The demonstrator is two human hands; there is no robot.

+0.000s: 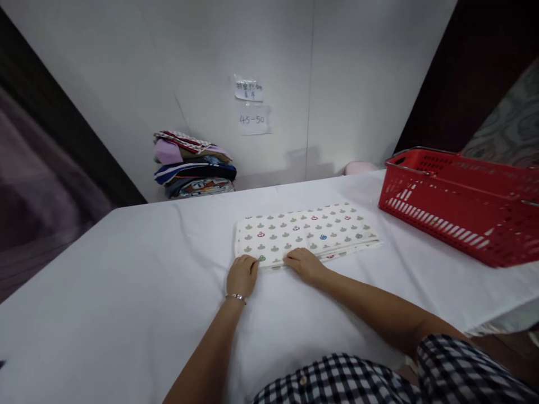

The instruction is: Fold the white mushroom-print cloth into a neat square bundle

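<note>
A folded white cloth (pixel 303 230), printed with small grey, red, blue and green motifs, lies flat on the white-covered table. My left hand (pixel 243 275), with a bracelet at the wrist, has its fingers closed on the cloth's near left corner. Farther right along the same near edge, my right hand (pixel 306 265) is closed on the fabric with bent fingers. Both thumbs and fingertips are partly hidden. Layered folds show along the cloth's near right edge.
A red plastic basket (pixel 455 202) with a metal handle stands at the table's right. Behind the far edge, a stack of folded fabrics (pixel 196 168) rests against the wall. Two paper signs (pixel 255 120) are taped above. The white tablecloth (pixel 126 292) has shallow wrinkles.
</note>
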